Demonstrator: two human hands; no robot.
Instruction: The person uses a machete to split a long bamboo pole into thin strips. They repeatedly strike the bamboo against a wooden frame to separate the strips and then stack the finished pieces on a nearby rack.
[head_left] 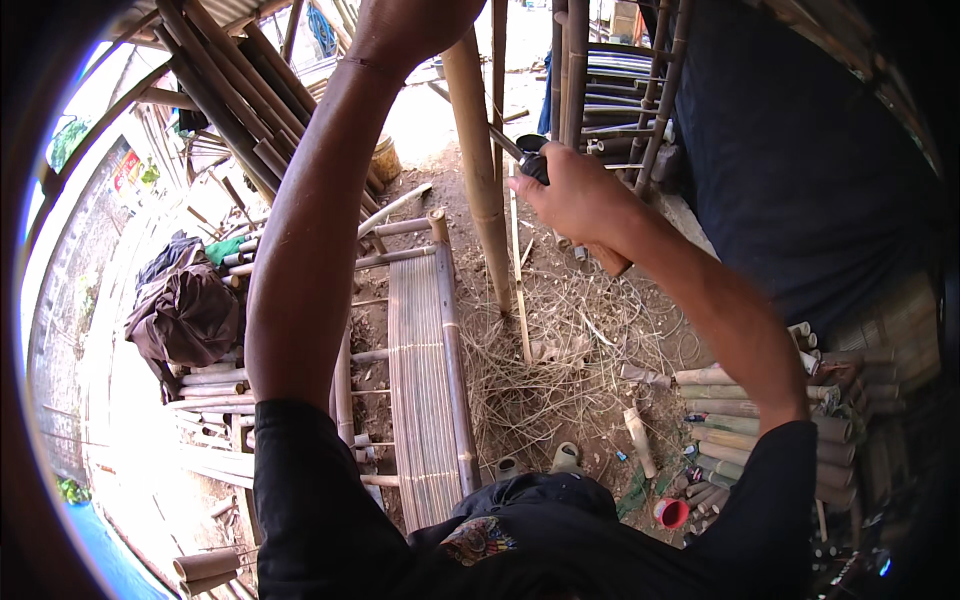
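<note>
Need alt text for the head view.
A person's right hand holds a tool beside a near-upright bamboo pole; the left hand, cut off by the top edge, is raised by the pole, its hold unclear. Below lie a slatted bamboo bench, scattered shavings and, at right, stacked bamboo lengths.

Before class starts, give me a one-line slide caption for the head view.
Right hand holds a tool beside a long bamboo pole, thin strips littering the ground.
</note>
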